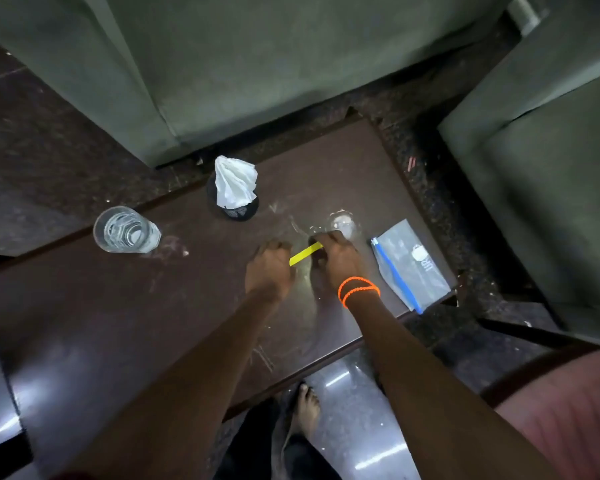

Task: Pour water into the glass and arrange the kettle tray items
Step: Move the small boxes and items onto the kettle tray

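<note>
A clear glass (125, 230) with water in it stands near the table's left far edge. Both hands meet over the middle of the dark brown table (118, 323). My left hand (269, 268) and my right hand (336, 258) each pinch an end of a thin yellow sachet (305, 253) held between them. An orange band circles my right wrist. Just beyond my right hand a second clear glass (343, 223) is partly seen. No kettle or tray is in view.
A black mesh holder with white napkins (234, 188) stands at the table's far edge. A clear zip pouch with a blue strip (409, 265) lies at the right end. Grey sofas surround the table at the back and right. My bare foot (305, 410) is below.
</note>
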